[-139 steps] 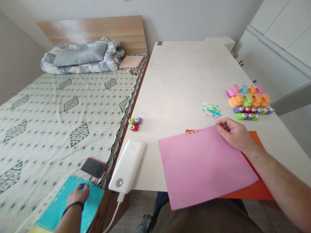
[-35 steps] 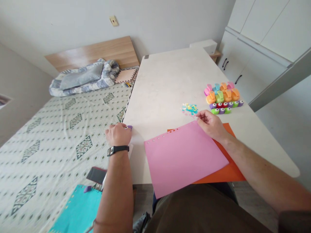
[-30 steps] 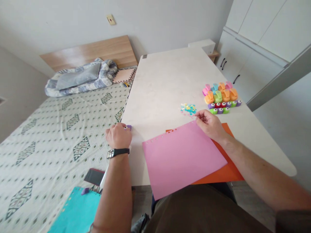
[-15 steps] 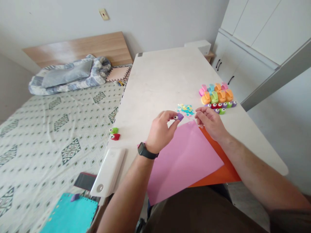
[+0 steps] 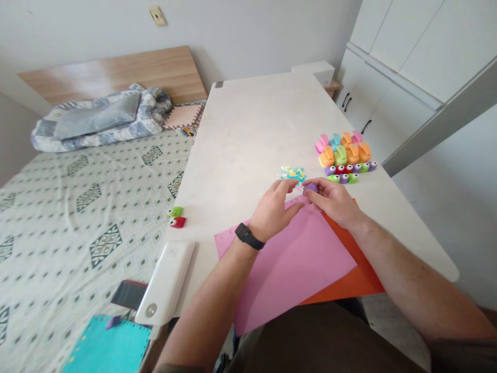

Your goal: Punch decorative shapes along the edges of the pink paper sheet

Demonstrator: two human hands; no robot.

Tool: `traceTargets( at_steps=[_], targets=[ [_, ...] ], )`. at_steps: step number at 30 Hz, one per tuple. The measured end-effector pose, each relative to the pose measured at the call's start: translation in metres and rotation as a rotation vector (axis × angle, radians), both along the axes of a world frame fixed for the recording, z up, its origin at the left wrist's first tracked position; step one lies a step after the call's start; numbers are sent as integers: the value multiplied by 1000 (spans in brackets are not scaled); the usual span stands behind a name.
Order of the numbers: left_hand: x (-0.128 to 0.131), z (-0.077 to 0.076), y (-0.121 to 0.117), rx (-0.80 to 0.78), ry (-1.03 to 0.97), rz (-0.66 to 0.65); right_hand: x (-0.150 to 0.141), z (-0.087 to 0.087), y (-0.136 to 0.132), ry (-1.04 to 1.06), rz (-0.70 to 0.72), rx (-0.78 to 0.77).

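Between thumb and fingers of my right hand [image 5: 330, 199] is a small purple craft punch [image 5: 310, 189], held over the far edge of a pink paper sheet [image 5: 306, 248]. My left hand [image 5: 277, 204] hovers just to its left, thumb and fingers apart and nothing seen in them. Small cut shapes run along the pink sheet's left corner. Under that sheet lies an orange sheet [image 5: 349, 264]. Just beyond my hands is a little heap of blue and yellow paper cut-outs [image 5: 293, 174].
Rows of small punches [image 5: 344, 178] and larger lever punches [image 5: 341, 154] stand at right on the white table [image 5: 248, 129]. A green punch [image 5: 175, 211] and a red punch [image 5: 177, 223] sit at the left edge, near a white device [image 5: 166, 282]. A bed adjoins on the left.
The purple punch has passed from my left hand to my right. My left hand has let go, its fingers now spread. The view has shifted slightly.
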State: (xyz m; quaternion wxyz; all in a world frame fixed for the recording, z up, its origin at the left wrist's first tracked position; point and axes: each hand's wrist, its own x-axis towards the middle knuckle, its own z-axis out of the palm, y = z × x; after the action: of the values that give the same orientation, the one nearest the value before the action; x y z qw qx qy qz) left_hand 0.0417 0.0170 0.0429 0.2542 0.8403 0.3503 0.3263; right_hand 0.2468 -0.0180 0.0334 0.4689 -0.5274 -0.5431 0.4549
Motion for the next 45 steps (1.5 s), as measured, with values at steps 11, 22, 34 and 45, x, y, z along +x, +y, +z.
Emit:
traceTargets(
  at_steps=[11,22,34,45],
  targets=[
    [0,-24,10,-30,337,4,5,0,7,280,-146,-44],
    [-25,8,23,-176,212,86,11,11,7,518,-63,-113],
    [-33,5,24,-516,-118,276,19,9,6,348,-75,-5],
    [-35,-15,14,-769,-278,383,34,19,7,172,-302,260]
  ],
)
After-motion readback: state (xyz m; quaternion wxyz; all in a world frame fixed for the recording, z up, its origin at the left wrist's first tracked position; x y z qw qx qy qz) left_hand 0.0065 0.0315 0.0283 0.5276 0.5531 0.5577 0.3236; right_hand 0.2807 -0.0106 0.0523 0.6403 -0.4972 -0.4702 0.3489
